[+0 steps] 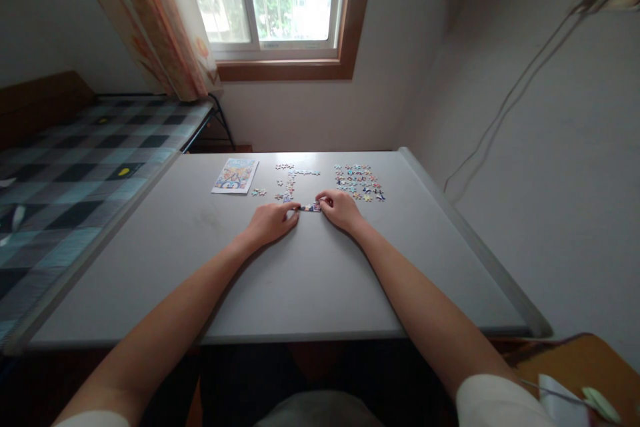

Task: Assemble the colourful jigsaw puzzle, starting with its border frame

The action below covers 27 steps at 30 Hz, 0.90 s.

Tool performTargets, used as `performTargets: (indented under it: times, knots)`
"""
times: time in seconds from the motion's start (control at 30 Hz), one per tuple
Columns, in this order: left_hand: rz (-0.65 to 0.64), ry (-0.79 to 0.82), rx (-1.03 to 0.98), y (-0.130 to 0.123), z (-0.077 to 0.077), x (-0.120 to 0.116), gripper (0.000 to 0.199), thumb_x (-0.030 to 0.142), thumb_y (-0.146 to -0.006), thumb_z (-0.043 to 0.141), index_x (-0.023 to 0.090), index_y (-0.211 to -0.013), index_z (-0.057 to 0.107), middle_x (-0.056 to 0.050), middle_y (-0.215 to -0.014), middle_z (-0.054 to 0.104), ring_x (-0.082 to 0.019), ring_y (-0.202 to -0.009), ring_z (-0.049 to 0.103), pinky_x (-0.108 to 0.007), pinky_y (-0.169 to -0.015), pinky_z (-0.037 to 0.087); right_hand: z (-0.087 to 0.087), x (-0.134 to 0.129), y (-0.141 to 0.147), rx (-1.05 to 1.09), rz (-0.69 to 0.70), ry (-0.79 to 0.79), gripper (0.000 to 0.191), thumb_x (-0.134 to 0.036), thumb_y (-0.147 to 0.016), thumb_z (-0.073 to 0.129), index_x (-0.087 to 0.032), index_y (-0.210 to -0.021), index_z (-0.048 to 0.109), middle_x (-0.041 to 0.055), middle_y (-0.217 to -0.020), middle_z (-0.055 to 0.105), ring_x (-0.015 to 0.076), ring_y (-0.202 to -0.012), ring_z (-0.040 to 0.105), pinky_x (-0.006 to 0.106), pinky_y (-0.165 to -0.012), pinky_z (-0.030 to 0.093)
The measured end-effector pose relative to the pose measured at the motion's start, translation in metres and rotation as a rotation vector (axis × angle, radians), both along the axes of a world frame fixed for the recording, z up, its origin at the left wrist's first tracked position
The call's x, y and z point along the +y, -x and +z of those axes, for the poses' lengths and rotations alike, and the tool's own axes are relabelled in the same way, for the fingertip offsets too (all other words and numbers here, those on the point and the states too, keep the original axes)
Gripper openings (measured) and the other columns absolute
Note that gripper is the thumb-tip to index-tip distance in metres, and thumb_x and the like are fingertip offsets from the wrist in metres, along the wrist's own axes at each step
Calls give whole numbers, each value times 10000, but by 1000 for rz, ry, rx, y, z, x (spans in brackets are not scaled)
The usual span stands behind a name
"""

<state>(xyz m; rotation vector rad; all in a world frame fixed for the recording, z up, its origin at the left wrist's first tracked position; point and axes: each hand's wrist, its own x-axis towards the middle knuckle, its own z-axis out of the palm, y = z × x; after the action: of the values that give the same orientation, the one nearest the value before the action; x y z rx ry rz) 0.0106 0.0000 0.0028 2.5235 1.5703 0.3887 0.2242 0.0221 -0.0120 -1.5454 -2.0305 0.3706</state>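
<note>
A partly joined puzzle frame (pixel 291 185) lies on the white table, with a left side, a top row and a bottom row. My left hand (pixel 273 221) is closed, its fingertips on the left end of the bottom row (pixel 309 208). At that row's right end, my right hand (pixel 340 209) pinches a small puzzle piece (pixel 317 206). Loose pieces (pixel 357 180) lie in rows beyond my right hand. Several more (pixel 259 192) lie left of the frame, near a printed picture sheet (pixel 235 176).
The table (pixel 300 293) has raised edges at both sides. A bed with a checked cover (pixel 90 167) stands at the left, a window (pixel 270 0) and curtain (pixel 155 20) are behind, and a wooden stool (pixel 590 367) is at the lower right.
</note>
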Motion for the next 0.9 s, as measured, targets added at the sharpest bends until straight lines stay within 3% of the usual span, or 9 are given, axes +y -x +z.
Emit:
performTargets:
  times: [0.9]
  knots:
    - [4,10,-3,0,1,0,373,423,-902,452,286,-1182,657,-2,-653,665,-159,-601,597,-235,-572,358,-1,1,-1,-8,0,-1,219,-216,-799,535,-218,-914,721,12,-756,680,146,-705,577,248,-703,411]
